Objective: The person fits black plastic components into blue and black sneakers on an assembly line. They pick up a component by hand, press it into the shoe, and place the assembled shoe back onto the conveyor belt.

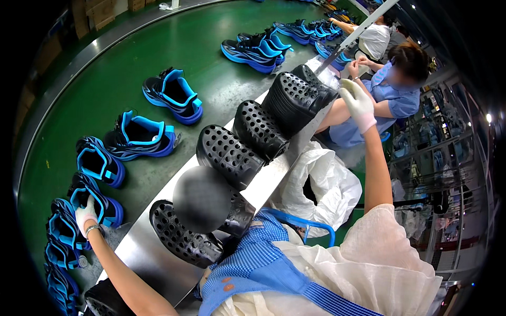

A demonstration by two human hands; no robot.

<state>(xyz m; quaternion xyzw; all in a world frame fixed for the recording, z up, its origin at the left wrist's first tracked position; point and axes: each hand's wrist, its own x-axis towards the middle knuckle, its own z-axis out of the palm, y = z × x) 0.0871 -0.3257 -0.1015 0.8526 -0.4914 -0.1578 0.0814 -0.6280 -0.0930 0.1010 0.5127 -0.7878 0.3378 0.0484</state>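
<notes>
Against one sneaker point(103, 196), left hand point(85, 217) part-hidden.

L hand point(86, 215), white-gloved, has fingers in the opening of a blk/blue shoe point(112, 212); can't quite tell if it grips. R hand point(359, 102), gloved too, is raised w/ fingers loosely bent, nr far end of blk perforated forms point(253, 126). White sack point(340, 192) below; co-worker point(405, 102) in blue beyond. More shoes point(253, 54) on green surface point(121, 58).

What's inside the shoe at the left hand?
The left hand partly covers the opening of the black-and-blue shoe; beside it shows only dark interior. What lies beneath the hand is hidden.
</notes>
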